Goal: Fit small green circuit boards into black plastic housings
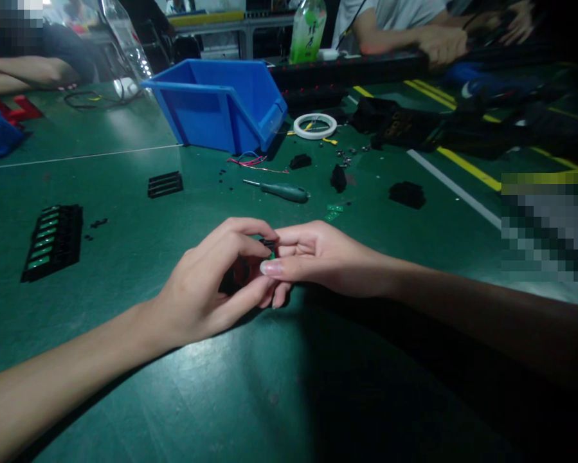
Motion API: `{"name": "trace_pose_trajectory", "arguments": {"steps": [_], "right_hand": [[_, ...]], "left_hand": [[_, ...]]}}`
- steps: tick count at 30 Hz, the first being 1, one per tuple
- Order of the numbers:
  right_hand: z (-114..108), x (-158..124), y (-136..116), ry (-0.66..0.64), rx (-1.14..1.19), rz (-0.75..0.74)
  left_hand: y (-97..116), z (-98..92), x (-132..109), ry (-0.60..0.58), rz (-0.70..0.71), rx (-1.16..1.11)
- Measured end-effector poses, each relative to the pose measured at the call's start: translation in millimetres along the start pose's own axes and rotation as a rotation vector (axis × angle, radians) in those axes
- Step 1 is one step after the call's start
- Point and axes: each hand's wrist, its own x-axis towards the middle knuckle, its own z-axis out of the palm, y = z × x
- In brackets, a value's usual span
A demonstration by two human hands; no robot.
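Observation:
My left hand (211,283) and my right hand (317,257) meet at the middle of the green table (125,360). Both are closed around a small black plastic part (268,245), mostly hidden by the fingers, with a bit of green showing by my right thumb. The left fingers curl over it from the left. The right fingers pinch it from the right. A green-handled screwdriver (281,190) lies just beyond the hands.
A black strip of green-faced parts (53,241) lies at left, a small black grille (165,184) behind it. A blue bin (218,103), tape ring (314,125), loose black pieces (407,194) and screws sit farther back. Other people's arms (414,35) rest at the far edge.

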Motion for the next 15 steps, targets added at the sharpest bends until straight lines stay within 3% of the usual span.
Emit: {"name": "trace_pose_trajectory", "arguments": {"steps": [15], "right_hand": [[0.6,0.9,1.7,0.030,0.016,-0.012]], "left_hand": [[-1.7,0.5,0.0,-0.008,-0.012,0.006]]}}
